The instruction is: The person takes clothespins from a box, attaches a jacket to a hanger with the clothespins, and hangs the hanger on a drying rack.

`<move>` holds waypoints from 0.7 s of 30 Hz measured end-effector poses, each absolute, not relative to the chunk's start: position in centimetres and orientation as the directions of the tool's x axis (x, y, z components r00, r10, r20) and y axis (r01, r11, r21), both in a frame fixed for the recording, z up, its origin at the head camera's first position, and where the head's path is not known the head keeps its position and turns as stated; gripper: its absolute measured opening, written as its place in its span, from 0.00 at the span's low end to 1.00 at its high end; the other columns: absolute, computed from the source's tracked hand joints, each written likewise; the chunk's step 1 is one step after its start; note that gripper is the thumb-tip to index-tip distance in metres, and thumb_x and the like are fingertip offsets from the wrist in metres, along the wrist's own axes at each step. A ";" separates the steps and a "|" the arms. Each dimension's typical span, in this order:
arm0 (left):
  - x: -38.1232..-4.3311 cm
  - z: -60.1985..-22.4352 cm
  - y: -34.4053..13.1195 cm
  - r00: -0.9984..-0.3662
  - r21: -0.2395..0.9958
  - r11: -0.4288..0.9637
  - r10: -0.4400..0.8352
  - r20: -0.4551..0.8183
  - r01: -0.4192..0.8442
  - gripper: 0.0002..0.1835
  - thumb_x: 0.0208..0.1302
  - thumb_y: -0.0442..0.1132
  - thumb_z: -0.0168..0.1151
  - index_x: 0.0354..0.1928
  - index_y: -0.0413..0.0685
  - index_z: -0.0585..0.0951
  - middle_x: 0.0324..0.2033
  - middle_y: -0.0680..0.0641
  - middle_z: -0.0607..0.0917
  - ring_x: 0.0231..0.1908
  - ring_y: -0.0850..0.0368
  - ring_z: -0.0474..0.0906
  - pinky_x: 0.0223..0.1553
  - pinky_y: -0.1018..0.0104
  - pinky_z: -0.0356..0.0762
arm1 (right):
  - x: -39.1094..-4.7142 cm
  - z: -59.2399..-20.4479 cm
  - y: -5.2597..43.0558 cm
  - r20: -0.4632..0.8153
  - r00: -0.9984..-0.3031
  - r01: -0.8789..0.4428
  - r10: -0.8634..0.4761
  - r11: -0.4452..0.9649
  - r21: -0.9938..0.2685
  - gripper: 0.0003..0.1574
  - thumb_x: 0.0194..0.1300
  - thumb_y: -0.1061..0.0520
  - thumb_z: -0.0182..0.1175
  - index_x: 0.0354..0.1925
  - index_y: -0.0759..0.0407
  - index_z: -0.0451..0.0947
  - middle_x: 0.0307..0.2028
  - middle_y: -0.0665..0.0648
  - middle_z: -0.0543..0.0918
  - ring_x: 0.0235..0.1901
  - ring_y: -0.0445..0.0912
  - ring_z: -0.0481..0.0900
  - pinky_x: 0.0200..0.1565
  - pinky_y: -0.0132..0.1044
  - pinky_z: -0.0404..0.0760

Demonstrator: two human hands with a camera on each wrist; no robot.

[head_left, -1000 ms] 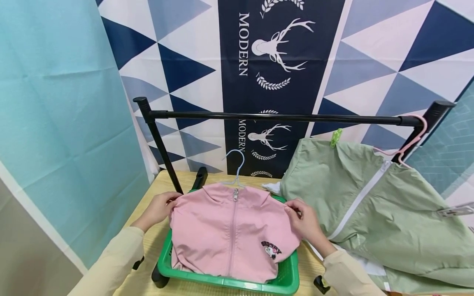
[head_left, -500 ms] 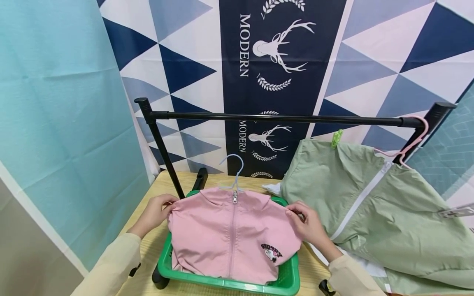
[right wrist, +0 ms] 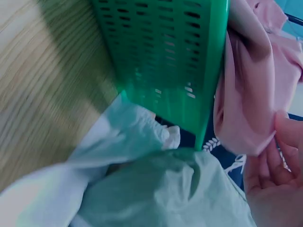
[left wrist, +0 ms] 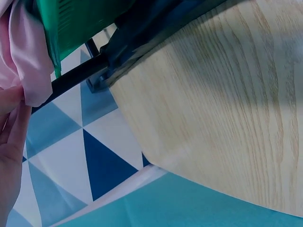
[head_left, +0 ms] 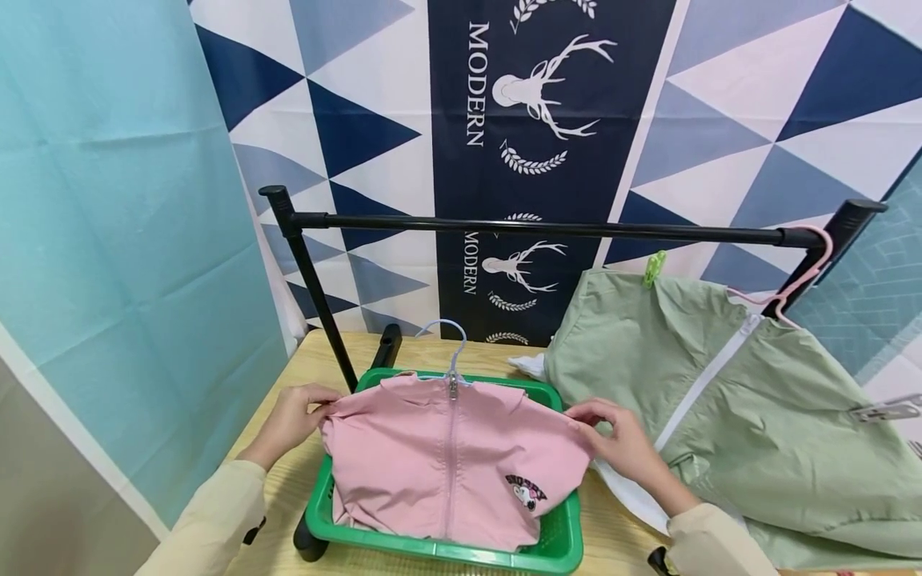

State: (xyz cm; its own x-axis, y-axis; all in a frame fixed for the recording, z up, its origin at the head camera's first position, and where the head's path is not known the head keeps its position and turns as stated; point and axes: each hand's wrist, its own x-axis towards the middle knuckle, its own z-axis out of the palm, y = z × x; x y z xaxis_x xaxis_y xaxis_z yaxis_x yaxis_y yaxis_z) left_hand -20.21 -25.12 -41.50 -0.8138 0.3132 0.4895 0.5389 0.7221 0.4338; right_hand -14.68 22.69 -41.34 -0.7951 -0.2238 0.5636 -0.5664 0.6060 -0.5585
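A patterned backdrop (head_left: 522, 152) fills the top of the head view. Low in the centre, a pink jacket (head_left: 399, 460) lies in a green basket (head_left: 374, 538), its shoulders pinched between the fingers of the left hand (head_left: 291, 420) and right hand (head_left: 619, 444). A blue hanger (head_left: 458, 348) pokes from its collar. The basket sits on a wooden counter (head_left: 612, 540); behind stands a black rack (head_left: 533, 228), a green jacket (head_left: 785, 408) hanging right of frame.

The patterned wall hanging (head_left: 536, 188) reads "MODERN" twice, sideways, at upper centre. Arched lettering (head_left: 525, 483) on the pink zip-up jacket (head_left: 448, 464), lower centre, is too small to read surely.
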 end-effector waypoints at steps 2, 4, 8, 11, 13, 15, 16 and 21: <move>-20.1 -41.5 -25.2 -0.819 0.436 0.723 0.320 0.477 0.536 0.11 0.49 0.22 0.68 0.33 0.43 0.89 0.32 0.45 0.89 0.36 0.47 0.86 0.40 0.53 0.85 | -14.3 -41.1 23.2 0.528 -0.815 -0.542 -0.237 0.632 -0.554 0.10 0.57 0.65 0.67 0.36 0.51 0.85 0.32 0.50 0.86 0.30 0.30 0.78 0.32 0.25 0.78; -20.1 -41.5 -25.3 -0.827 0.444 0.723 0.322 0.461 0.530 0.10 0.50 0.22 0.68 0.33 0.43 0.89 0.32 0.45 0.89 0.36 0.48 0.86 0.39 0.54 0.85 | -13.9 -40.8 23.7 0.494 -0.833 -0.521 -0.249 0.656 -0.547 0.10 0.56 0.64 0.68 0.37 0.51 0.85 0.33 0.49 0.86 0.30 0.30 0.78 0.31 0.27 0.79; -20.0 -41.5 -25.3 -0.836 0.447 0.728 0.325 0.442 0.520 0.10 0.50 0.23 0.68 0.33 0.43 0.89 0.31 0.45 0.89 0.35 0.48 0.86 0.38 0.56 0.85 | -13.2 -40.2 24.5 0.462 -0.844 -0.508 -0.273 0.686 -0.521 0.10 0.54 0.62 0.70 0.37 0.54 0.85 0.32 0.49 0.86 0.30 0.29 0.79 0.31 0.29 0.81; -20.1 -41.8 -25.4 -0.824 0.432 0.728 0.332 0.459 0.533 0.10 0.49 0.22 0.69 0.32 0.43 0.89 0.30 0.46 0.89 0.34 0.51 0.86 0.36 0.60 0.85 | -12.5 -39.6 25.2 0.463 -0.838 -0.511 -0.287 0.709 -0.485 0.10 0.53 0.63 0.70 0.37 0.56 0.84 0.32 0.50 0.86 0.30 0.29 0.78 0.31 0.29 0.81; -20.1 -42.0 -25.3 -0.823 0.435 0.724 0.332 0.460 0.535 0.11 0.49 0.22 0.69 0.32 0.43 0.89 0.30 0.46 0.89 0.34 0.51 0.86 0.36 0.59 0.85 | -12.1 -39.2 25.7 0.469 -0.833 -0.510 -0.294 0.738 -0.442 0.11 0.53 0.63 0.70 0.37 0.55 0.84 0.33 0.50 0.87 0.30 0.28 0.78 0.31 0.29 0.81; -20.1 -42.1 -25.3 -0.823 0.432 0.726 0.332 0.461 0.535 0.10 0.50 0.23 0.69 0.33 0.43 0.89 0.31 0.46 0.89 0.34 0.51 0.86 0.36 0.59 0.85 | -11.8 -38.6 26.2 0.470 -0.831 -0.500 -0.296 0.768 -0.401 0.12 0.52 0.63 0.70 0.37 0.53 0.84 0.33 0.50 0.87 0.31 0.28 0.78 0.31 0.30 0.81; -20.1 -42.1 -25.3 -0.826 0.431 0.730 0.331 0.457 0.531 0.09 0.50 0.23 0.69 0.33 0.42 0.89 0.31 0.46 0.89 0.34 0.51 0.86 0.37 0.59 0.85 | -11.7 -38.3 26.4 0.473 -0.830 -0.494 -0.296 0.783 -0.377 0.12 0.52 0.63 0.71 0.37 0.52 0.84 0.33 0.49 0.86 0.31 0.28 0.78 0.31 0.31 0.81; -20.1 -42.0 -25.4 -0.828 0.423 0.739 0.326 0.457 0.525 0.10 0.50 0.23 0.68 0.33 0.41 0.89 0.32 0.44 0.90 0.35 0.48 0.87 0.38 0.55 0.85 | -11.1 -36.5 27.5 0.503 -0.809 -0.489 -0.306 0.825 -0.285 0.16 0.49 0.62 0.73 0.37 0.47 0.84 0.33 0.47 0.86 0.32 0.32 0.79 0.32 0.27 0.78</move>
